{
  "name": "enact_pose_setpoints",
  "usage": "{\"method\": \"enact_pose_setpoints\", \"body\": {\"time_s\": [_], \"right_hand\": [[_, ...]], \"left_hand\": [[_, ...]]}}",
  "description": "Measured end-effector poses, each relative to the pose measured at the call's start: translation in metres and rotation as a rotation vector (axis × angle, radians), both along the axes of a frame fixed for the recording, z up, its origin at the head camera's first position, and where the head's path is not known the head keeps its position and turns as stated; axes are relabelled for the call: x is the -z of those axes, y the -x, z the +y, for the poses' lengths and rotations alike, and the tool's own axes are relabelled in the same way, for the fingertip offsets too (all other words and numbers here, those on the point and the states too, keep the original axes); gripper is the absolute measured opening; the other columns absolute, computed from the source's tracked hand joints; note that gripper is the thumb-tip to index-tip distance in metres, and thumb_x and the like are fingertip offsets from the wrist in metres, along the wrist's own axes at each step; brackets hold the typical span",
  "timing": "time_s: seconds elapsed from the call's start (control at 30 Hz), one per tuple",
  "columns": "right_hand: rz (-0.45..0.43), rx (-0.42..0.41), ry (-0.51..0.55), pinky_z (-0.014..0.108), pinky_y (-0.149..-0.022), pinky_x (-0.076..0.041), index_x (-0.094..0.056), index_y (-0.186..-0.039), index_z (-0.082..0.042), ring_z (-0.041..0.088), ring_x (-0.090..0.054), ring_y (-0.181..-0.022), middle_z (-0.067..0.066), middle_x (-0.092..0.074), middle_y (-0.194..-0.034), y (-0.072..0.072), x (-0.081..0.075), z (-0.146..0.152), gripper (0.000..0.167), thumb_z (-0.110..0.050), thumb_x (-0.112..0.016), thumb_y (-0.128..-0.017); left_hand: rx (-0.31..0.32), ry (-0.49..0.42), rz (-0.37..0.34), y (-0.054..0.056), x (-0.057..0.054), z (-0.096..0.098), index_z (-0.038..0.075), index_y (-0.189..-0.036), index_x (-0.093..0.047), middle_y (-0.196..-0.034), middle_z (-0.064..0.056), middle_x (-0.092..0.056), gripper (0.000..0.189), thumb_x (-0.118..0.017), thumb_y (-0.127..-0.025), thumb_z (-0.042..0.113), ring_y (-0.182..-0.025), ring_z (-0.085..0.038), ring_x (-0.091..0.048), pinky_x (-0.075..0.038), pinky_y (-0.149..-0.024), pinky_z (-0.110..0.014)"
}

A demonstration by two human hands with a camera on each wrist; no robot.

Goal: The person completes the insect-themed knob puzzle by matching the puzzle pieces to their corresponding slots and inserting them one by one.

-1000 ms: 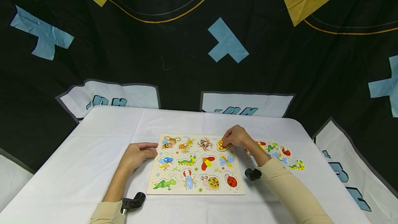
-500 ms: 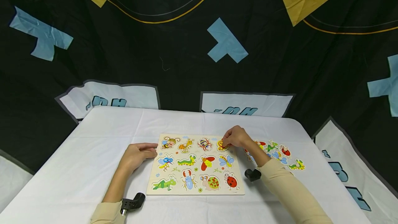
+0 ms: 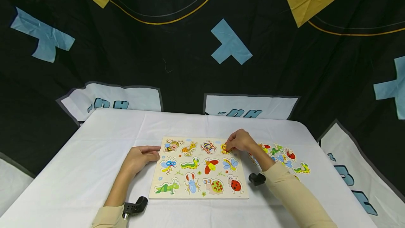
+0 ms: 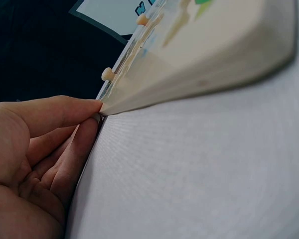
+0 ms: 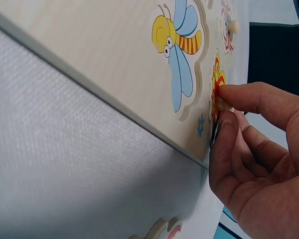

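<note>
A wooden peg puzzle board with colourful insect pictures lies on the white-covered table. At its far right corner my right hand pinches the butterfly puzzle piece between thumb and fingertips, and the fingers partly cover it. In the right wrist view, the blue-winged dragonfly spot next to it shows as a recess with a picture. My left hand rests at the board's left edge near the far corner, fingertips touching it. Small wooden knobs stand on the board in the left wrist view.
To the board's right, partly under the right forearm, lie several loose insect pieces, among them a green caterpillar and a red ladybug. Black cameras are strapped to both wrists. A dark curtain hangs behind the table.
Both hands stay almost in place, the right still at the butterfly piece. The right forearm has shifted very slightly, showing a bit more of a loose piece beside it.
</note>
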State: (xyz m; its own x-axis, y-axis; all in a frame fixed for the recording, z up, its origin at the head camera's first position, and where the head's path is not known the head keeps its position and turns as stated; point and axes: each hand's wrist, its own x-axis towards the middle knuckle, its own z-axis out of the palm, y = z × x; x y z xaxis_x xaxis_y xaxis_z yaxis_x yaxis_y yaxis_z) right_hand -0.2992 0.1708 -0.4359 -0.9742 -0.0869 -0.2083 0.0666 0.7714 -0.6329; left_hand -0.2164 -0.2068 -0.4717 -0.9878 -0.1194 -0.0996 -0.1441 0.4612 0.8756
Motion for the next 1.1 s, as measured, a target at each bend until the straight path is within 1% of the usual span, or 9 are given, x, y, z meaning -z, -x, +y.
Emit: {"method": "enact_pose_setpoints", "body": {"time_s": [0.2, 0.5, 0.77, 0.97, 1.1], "right_hand": [[0.001, 0.011, 0.012, 0.022, -0.059, -0.045, -0.076, -0.082, -0.008, 0.017, -0.059, -0.073, 0.004, -0.071, -0.079, 0.0, 0.002, 0.0, 0.015, -0.017, -0.086, -0.077], [-0.004, 0.002, 0.026, 0.023, -0.059, -0.045, -0.076, -0.084, -0.008, 0.017, -0.059, -0.071, 0.003, -0.07, -0.079, 0.001, 0.003, 0.001, 0.015, -0.017, -0.086, -0.077], [-0.011, -0.031, 0.085, 0.025, -0.06, -0.043, -0.075, -0.086, -0.009, 0.015, -0.057, -0.067, 0.002, -0.07, -0.078, -0.001, 0.003, 0.008, 0.016, -0.016, -0.086, -0.077], [-0.016, -0.047, 0.134, 0.026, -0.06, -0.046, -0.076, -0.088, -0.008, 0.015, -0.059, -0.067, 0.001, -0.072, -0.079, -0.001, 0.006, 0.011, 0.017, -0.016, -0.086, -0.077], [-0.012, -0.049, 0.144, 0.026, -0.06, -0.047, -0.076, -0.088, -0.008, 0.015, -0.059, -0.067, 0.001, -0.072, -0.078, 0.001, 0.008, 0.013, 0.016, -0.015, -0.086, -0.077]], "left_hand": [[0.002, 0.009, -0.002, -0.001, -0.001, 0.0, 0.008, -0.12, -0.075, -0.103, -0.003, -0.078, 0.037, -0.079, -0.085, 0.017, -0.094, -0.008, -0.066, -0.046, -0.088, -0.029], [0.001, 0.004, -0.01, -0.001, -0.001, 0.0, 0.009, -0.121, -0.075, -0.104, -0.003, -0.078, 0.037, -0.079, -0.085, 0.018, -0.094, -0.009, -0.066, -0.046, -0.088, -0.029], [0.001, 0.002, -0.004, -0.001, -0.001, 0.0, 0.008, -0.12, -0.075, -0.102, -0.003, -0.078, 0.037, -0.079, -0.085, 0.017, -0.093, -0.008, -0.066, -0.046, -0.087, -0.029], [0.002, 0.004, -0.003, -0.001, 0.0, 0.0, 0.009, -0.12, -0.075, -0.102, -0.002, -0.079, 0.037, -0.08, -0.084, 0.018, -0.094, -0.008, -0.067, -0.046, -0.089, -0.03], [0.002, -0.006, -0.003, 0.0, 0.0, -0.001, 0.008, -0.12, -0.075, -0.102, -0.002, -0.079, 0.037, -0.08, -0.085, 0.017, -0.094, -0.007, -0.067, -0.046, -0.09, -0.029]]}}
